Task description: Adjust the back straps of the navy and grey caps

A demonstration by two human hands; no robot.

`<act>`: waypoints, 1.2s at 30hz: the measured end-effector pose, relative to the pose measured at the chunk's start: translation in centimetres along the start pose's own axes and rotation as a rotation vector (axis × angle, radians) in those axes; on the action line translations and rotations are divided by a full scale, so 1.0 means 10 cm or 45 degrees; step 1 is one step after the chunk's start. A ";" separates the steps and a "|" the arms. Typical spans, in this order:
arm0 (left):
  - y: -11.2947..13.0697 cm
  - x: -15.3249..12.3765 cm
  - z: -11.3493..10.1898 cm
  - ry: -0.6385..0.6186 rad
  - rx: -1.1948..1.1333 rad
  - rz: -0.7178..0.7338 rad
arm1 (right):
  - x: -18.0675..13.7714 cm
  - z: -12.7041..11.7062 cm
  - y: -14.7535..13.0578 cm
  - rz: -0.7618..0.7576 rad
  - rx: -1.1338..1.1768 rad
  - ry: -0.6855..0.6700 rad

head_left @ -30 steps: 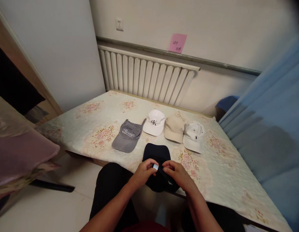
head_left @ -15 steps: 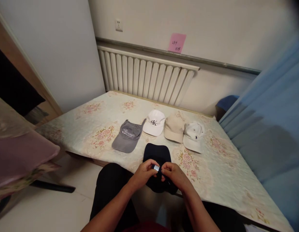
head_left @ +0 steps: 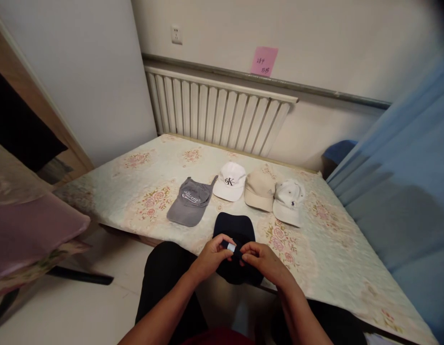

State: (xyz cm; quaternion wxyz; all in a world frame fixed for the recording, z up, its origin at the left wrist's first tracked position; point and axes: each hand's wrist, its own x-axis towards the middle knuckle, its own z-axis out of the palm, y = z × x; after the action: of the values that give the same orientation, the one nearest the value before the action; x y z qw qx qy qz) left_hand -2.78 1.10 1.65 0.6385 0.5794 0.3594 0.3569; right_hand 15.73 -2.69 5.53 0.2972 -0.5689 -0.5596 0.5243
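A dark navy cap (head_left: pixel 233 229) lies at the near edge of a bed with a floral cover (head_left: pixel 153 182), its back end toward me. My left hand (head_left: pixel 210 256) pinches the small silver buckle (head_left: pixel 231 247) on the cap's rear strap. My right hand (head_left: pixel 262 261) is closed on the dark strap just right of the buckle. Both hands nearly touch over the back of the cap.
Behind the navy cap stands a row of caps: a grey visor (head_left: pixel 190 202), a white cap with a black logo (head_left: pixel 229 181), a beige cap (head_left: pixel 259 190) and a white cap (head_left: pixel 288 202). A radiator (head_left: pixel 218 112) runs along the wall. A blue curtain (head_left: pixel 404 182) hangs at right.
My right hand has slid a little leftward along the strap toward the buckle. The left hand and the cap have hardly moved.
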 end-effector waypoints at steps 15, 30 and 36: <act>0.03 -0.01 0.00 -0.020 -0.072 0.060 | 0.03 -0.02 0.12 -0.036 0.210 -0.035; -0.02 -0.02 0.04 0.000 -0.102 0.031 | 0.05 0.11 0.05 0.047 0.139 0.029; -0.05 -0.01 0.02 -0.015 -0.166 0.021 | 0.08 0.14 0.00 0.056 0.114 0.078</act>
State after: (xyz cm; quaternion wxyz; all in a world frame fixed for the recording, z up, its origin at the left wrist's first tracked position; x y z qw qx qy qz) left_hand -2.63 0.85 1.16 0.6740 0.5417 0.3268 0.3815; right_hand 14.30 -2.29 4.97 0.3278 -0.5829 -0.5138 0.5374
